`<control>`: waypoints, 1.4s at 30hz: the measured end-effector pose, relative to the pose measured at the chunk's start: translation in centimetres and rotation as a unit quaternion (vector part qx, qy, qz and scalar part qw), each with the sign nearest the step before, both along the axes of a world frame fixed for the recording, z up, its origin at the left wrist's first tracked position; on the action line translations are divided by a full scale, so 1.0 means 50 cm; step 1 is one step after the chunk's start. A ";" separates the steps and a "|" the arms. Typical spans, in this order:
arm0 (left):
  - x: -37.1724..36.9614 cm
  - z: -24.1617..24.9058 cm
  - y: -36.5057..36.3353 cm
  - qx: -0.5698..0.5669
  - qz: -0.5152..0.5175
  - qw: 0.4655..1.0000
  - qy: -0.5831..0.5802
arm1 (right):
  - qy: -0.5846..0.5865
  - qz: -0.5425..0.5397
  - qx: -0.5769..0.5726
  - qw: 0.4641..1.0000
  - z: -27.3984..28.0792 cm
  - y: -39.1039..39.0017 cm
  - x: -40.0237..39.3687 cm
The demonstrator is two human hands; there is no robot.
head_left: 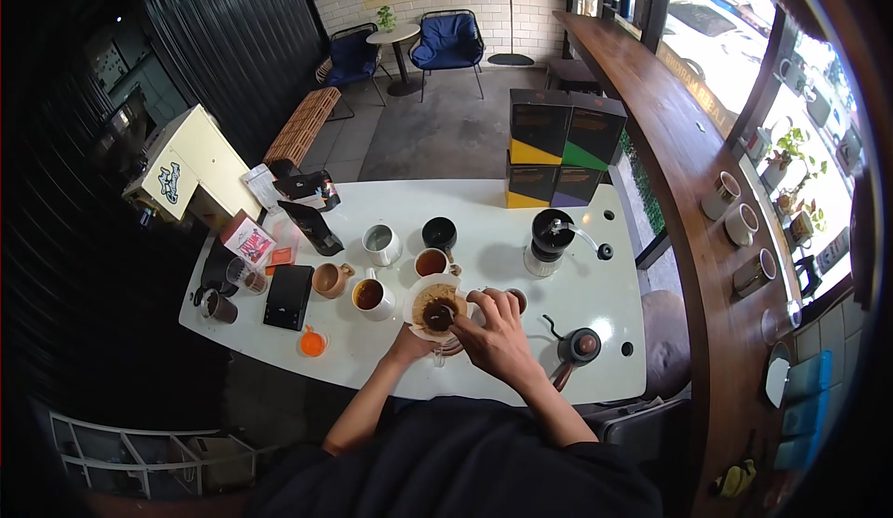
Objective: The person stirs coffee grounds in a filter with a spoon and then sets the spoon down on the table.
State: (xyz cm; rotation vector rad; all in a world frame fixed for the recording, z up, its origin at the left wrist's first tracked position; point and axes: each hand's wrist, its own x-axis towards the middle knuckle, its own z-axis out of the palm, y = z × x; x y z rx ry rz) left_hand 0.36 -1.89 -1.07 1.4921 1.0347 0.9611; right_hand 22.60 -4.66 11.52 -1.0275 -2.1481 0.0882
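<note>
A white paper coffee filter (415, 292), with dark wet coffee grounds (439, 313) inside, sits in a dripper at the table's front middle. My left hand (409, 345) is closed around the dripper's lower left side, its fingers mostly hidden. Over the filter's right edge, my right hand (502, 337) has its fingertips pinched together; a small pale tip shows at them, too small to name. Just behind stand a mug of reddish-brown liquid (432, 263) and a white cup of amber liquid (370, 297). A brown cup (517, 300) is partly hidden behind my right hand.
The white table (484, 197) also bears a black scale (289, 297), a brown mug (329, 279), an orange cup (313, 341), a hand grinder (549, 239), a second grinder (580, 345) and stacked boxes (563, 151). A wooden counter (665, 174) runs along the right.
</note>
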 end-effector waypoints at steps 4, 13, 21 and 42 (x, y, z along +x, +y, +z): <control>0.004 -0.010 0.009 0.036 0.017 0.996 0.079 | -0.005 -0.009 0.000 1.000 -0.018 0.011 -0.008; -0.005 -0.024 0.006 -0.030 0.007 1.000 0.006 | 0.059 0.003 -0.081 0.995 -0.008 -0.010 -0.019; 0.005 0.004 0.000 -0.021 0.013 1.000 -0.017 | 0.066 0.018 -0.081 0.994 0.039 -0.017 -0.007; -0.009 -0.043 0.004 0.001 -0.002 1.000 -0.007 | 0.017 0.016 -0.068 0.997 0.003 0.033 -0.020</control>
